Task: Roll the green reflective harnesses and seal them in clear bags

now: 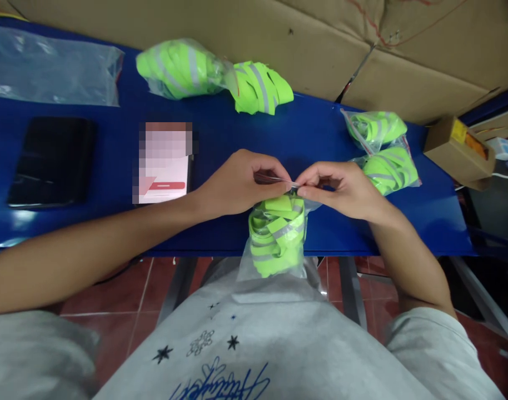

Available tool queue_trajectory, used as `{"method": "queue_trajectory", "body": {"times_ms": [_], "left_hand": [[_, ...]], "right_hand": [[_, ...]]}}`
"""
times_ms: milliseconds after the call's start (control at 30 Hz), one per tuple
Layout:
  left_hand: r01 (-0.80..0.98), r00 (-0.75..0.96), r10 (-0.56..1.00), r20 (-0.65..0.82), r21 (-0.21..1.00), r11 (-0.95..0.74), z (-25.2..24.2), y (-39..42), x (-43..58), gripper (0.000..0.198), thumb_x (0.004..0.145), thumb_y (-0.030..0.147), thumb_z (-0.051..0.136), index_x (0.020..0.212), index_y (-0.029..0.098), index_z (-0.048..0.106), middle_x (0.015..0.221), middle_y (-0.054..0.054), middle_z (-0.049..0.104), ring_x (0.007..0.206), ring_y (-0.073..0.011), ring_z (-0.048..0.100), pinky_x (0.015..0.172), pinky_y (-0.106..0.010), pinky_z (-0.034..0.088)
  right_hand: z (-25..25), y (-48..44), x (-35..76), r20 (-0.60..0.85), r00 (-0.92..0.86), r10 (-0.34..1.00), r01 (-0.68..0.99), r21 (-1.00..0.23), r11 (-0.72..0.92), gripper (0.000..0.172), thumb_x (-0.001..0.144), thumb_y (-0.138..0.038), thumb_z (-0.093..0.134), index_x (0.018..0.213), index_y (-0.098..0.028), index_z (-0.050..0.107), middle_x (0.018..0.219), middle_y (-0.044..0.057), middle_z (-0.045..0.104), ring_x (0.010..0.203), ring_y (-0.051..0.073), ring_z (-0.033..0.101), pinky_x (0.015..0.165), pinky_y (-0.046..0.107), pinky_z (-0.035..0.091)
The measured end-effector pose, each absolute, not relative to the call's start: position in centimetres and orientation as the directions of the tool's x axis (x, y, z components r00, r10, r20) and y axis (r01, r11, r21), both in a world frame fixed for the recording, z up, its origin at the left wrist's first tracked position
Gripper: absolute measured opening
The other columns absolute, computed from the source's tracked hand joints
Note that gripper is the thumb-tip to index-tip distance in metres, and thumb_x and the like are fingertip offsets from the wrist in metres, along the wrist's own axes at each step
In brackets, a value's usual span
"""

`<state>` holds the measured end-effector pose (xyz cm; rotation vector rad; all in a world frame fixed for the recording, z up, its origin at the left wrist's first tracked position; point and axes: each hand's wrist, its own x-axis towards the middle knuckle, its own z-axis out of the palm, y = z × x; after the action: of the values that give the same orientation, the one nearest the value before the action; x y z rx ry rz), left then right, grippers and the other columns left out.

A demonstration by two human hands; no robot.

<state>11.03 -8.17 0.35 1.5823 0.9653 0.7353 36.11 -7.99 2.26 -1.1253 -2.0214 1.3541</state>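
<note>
A clear plastic bag [274, 244] with neon-yellow straps and grey reflective stripes inside hangs at the front edge of the blue table, close to my body. My left hand [258, 180] pinches the top edge of this bag between thumb and fingers. Right beside it, my right hand [337, 186] pinches the same edge, its fingertips almost touching those of the left. A small dark piece shows just under the fingertips; what it is cannot be made out.
Bagged neon straps [179, 69] and a strap bundle [262, 89] lie at the back; more bagged straps [389, 166] lie at right, near a cardboard box [458, 150]. At left are a clear bag [49, 66], a black case [51, 161] and a lit phone [166, 166].
</note>
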Motion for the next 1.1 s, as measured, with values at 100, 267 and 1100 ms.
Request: {"method": "queue_trajectory", "body": {"times_ms": [100, 267, 1100], "left_hand": [[0.208, 0.480, 0.877, 0.007, 0.971, -0.121, 0.3, -7.7, 10.6, 0.015, 0.089, 0.035, 0.081, 0.088, 0.020, 0.083, 0.086, -0.002, 0.081, 0.082, -0.0165, 0.072, 0.075, -0.024, 0.052], [0.278, 0.473, 0.881, 0.023, 0.945, -0.174, 0.2, -7.2, 10.1, 0.019, 0.090, 0.040, 0.079, 0.090, 0.022, 0.083, 0.089, -0.002, 0.081, 0.086, -0.0187, 0.073, 0.079, -0.026, 0.049], [0.287, 0.448, 0.892, -0.058, 0.954, -0.082, 0.1, -8.4, 11.0, 0.014, 0.091, 0.036, 0.081, 0.097, 0.024, 0.085, 0.096, -0.002, 0.082, 0.093, -0.0203, 0.075, 0.087, -0.026, 0.054]], "right_hand": [[3.4, -7.0, 36.8, -0.127, -0.621, 0.773, 0.435, -0.877, 0.205, 0.029, 0.095, -0.049, 0.084, 0.104, -0.022, 0.080, 0.088, 0.002, 0.076, 0.079, 0.016, 0.066, 0.073, 0.029, 0.051], [2.6, -7.0, 37.1, -0.110, -0.583, 0.805, 0.433, -0.881, 0.193, 0.032, 0.093, -0.053, 0.084, 0.101, -0.022, 0.077, 0.084, 0.001, 0.072, 0.077, 0.016, 0.063, 0.072, 0.030, 0.050], [0.5, -8.4, 35.0, 0.035, -0.514, 0.857, 0.411, -0.867, 0.282, 0.010, 0.086, -0.026, 0.071, 0.085, -0.020, 0.064, 0.074, -0.002, 0.057, 0.070, 0.013, 0.049, 0.066, 0.028, 0.039]]}}
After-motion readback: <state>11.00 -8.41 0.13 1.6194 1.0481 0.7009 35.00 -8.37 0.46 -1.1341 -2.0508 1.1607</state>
